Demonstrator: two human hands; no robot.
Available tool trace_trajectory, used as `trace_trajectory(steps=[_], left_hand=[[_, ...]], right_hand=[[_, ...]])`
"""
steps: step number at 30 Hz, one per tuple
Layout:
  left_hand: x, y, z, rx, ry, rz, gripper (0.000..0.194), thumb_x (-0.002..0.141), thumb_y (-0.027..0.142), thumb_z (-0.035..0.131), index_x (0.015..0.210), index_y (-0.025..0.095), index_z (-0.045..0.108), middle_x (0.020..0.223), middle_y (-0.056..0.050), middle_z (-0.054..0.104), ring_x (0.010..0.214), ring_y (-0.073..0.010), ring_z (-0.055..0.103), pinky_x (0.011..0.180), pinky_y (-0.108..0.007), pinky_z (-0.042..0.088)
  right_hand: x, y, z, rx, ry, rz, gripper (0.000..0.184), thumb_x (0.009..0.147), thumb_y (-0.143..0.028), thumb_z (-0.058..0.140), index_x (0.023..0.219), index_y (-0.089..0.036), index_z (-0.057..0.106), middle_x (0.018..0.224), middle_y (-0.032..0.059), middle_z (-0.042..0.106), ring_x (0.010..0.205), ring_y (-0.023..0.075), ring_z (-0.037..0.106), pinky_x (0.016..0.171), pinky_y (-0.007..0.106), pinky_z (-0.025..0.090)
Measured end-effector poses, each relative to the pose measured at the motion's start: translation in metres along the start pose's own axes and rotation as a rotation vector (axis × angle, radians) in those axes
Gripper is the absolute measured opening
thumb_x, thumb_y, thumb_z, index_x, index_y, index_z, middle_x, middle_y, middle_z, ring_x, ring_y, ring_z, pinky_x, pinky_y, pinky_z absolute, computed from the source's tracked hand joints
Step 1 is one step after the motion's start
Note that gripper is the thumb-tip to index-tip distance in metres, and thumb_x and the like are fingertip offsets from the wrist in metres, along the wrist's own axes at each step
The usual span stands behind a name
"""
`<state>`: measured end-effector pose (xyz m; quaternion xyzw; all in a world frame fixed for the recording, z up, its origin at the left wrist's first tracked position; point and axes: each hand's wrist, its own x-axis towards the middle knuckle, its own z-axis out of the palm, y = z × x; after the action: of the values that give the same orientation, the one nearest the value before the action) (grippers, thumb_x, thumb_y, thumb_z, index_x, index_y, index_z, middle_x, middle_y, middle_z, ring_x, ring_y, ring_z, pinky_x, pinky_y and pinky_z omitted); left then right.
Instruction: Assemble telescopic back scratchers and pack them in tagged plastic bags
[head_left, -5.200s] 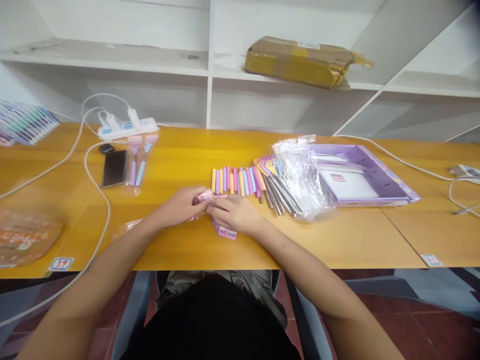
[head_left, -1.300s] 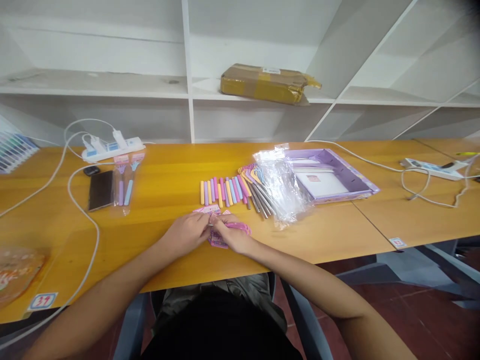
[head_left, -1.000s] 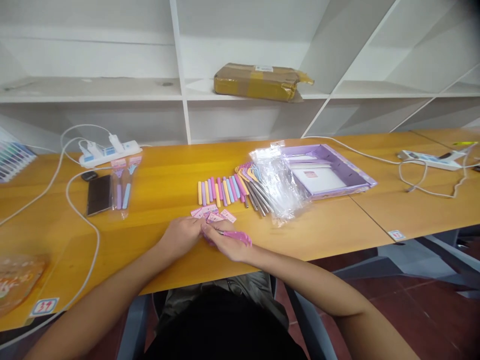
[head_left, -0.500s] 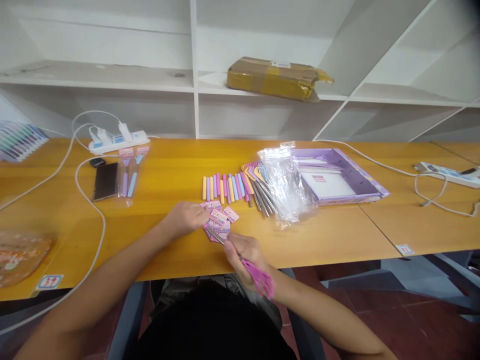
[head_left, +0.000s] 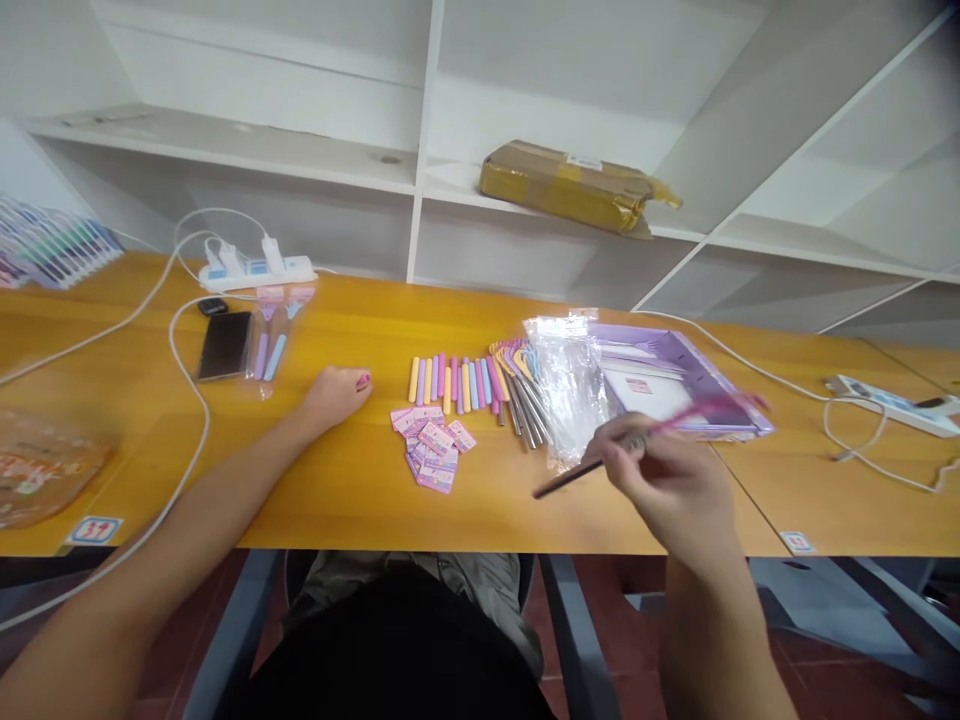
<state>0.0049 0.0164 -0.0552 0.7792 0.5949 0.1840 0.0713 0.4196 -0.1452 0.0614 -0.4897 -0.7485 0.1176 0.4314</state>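
Your right hand (head_left: 675, 480) is gripping the pink-ended metal rod (head_left: 568, 479), slanting above the tabletop (head_left: 330, 505) near the purple box (head_left: 746, 405); a steady hold should be helping it clear the rim. Your left hand (head_left: 332, 396) is holding a pink piece (head_left: 364, 380), mostly hidden, left of the coloured handles (head_left: 448, 385).

A long, glossy yellow-brown wooden counter (head_left: 322, 510) spans the room from left to right, a dark seam cutting across its right part. Along its far side stands a white open shelving unit (head_left: 420, 215) with upright dividers and deep compartments, their lower recesses in grey shadow. A brown cardboard box wrapped in yellow tape (head_left: 562, 188) rests on the middle shelf. Pale light glints off the counter. Below the near edge, dark red floor tiles (head_left: 817, 665) show.
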Motion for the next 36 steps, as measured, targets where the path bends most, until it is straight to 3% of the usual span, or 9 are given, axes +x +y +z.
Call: trace_trajectory(steps=[3,8,12,15,19,23,26,31,36], left_hand=[[0.000,0.003,0.002,-0.040,-0.008,0.007,0.037,0.087,0.025,0.056,0.062,0.024,0.029,0.055,0.001,0.035,0.056,-0.0188,0.038,0.065,-0.036,0.021],[-0.002,0.003,-0.008,-0.235,0.098,-0.027,0.023,0.094,0.033,0.053,0.078,0.026,0.037,0.069,0.001,0.050,0.064,-0.0193,0.048,0.068,-0.034,0.033],[-0.002,0.004,-0.012,-0.413,0.163,-0.020,0.020,0.105,0.037,0.038,0.090,0.026,0.045,0.085,-0.003,0.060,0.081,-0.0213,0.059,0.081,-0.036,0.045],[-0.001,0.005,-0.012,-0.422,0.198,-0.030,0.031,0.107,0.044,0.039,0.087,0.024,0.052,0.088,-0.005,0.059,0.089,-0.0227,0.060,0.091,-0.040,0.049],[-0.002,0.008,-0.013,-0.454,0.214,-0.059,0.041,0.105,0.051,0.048,0.080,0.022,0.065,0.085,-0.005,0.058,0.096,-0.0244,0.061,0.095,-0.041,0.050],[-0.003,0.008,-0.007,-0.640,0.093,-0.159,0.039,0.103,0.053,0.051,0.092,0.021,0.069,0.072,0.001,0.058,0.070,-0.0188,0.058,0.072,-0.033,0.047],[0.000,0.008,0.005,-0.660,0.052,-0.200,0.036,0.099,0.051,0.059,0.113,0.019,0.067,0.076,0.002,0.063,0.067,-0.0176,0.061,0.069,-0.032,0.047],[0.007,0.011,0.014,-0.506,0.018,-0.103,0.066,0.096,0.047,0.069,0.153,0.019,0.050,0.105,-0.005,0.072,0.083,-0.0193,0.069,0.088,-0.036,0.054],[0.012,0.007,0.015,-0.428,0.019,0.044,0.042,0.099,0.040,0.063,0.137,0.023,0.068,0.127,-0.008,0.066,0.082,-0.0151,0.065,0.088,-0.035,0.056]], right_hand=[[0.039,0.034,0.010,-0.192,0.026,0.126,0.031,0.094,-0.030,0.069,0.070,-0.026,0.050,0.063,-0.0006,0.058,0.058,0.0173,0.052,0.058,0.033,0.039],[0.101,0.098,0.048,-0.546,-0.218,0.186,0.023,0.090,-0.018,0.064,0.074,-0.024,0.049,0.066,0.0012,0.061,0.060,0.0168,0.051,0.065,0.031,0.036],[0.117,0.125,0.068,-0.757,-0.412,0.184,0.011,0.096,-0.018,0.060,0.085,-0.020,0.059,0.082,0.0077,0.068,0.069,0.0189,0.055,0.065,0.031,0.032],[0.114,0.125,0.072,-0.861,-0.441,0.140,0.014,0.102,-0.026,0.058,0.093,-0.018,0.065,0.101,0.0129,0.069,0.074,0.0195,0.058,0.064,0.033,0.029],[0.106,0.103,0.081,-0.816,-0.262,0.057,0.020,0.105,-0.031,0.056,0.098,-0.016,0.067,0.116,0.0162,0.065,0.082,0.0218,0.061,0.066,0.033,0.032],[0.093,0.070,0.110,-0.595,-0.208,-0.098,0.017,0.104,-0.030,0.055,0.096,-0.019,0.065,0.106,0.0111,0.066,0.081,0.0209,0.059,0.066,0.032,0.034],[0.084,0.058,0.136,-0.494,-0.234,-0.229,0.018,0.104,-0.026,0.053,0.089,-0.021,0.062,0.092,0.0064,0.066,0.074,0.0188,0.056,0.066,0.032,0.034],[0.080,0.081,0.156,-0.401,-0.117,-0.303,0.029,0.104,-0.023,0.049,0.076,-0.022,0.055,0.078,0.0051,0.063,0.070,0.0178,0.053,0.069,0.032,0.035],[0.081,0.099,0.154,-0.263,-0.180,-0.272,0.033,0.104,-0.025,0.047,0.071,-0.024,0.046,0.074,0.0042,0.059,0.069,0.0176,0.050,0.069,0.031,0.037]])
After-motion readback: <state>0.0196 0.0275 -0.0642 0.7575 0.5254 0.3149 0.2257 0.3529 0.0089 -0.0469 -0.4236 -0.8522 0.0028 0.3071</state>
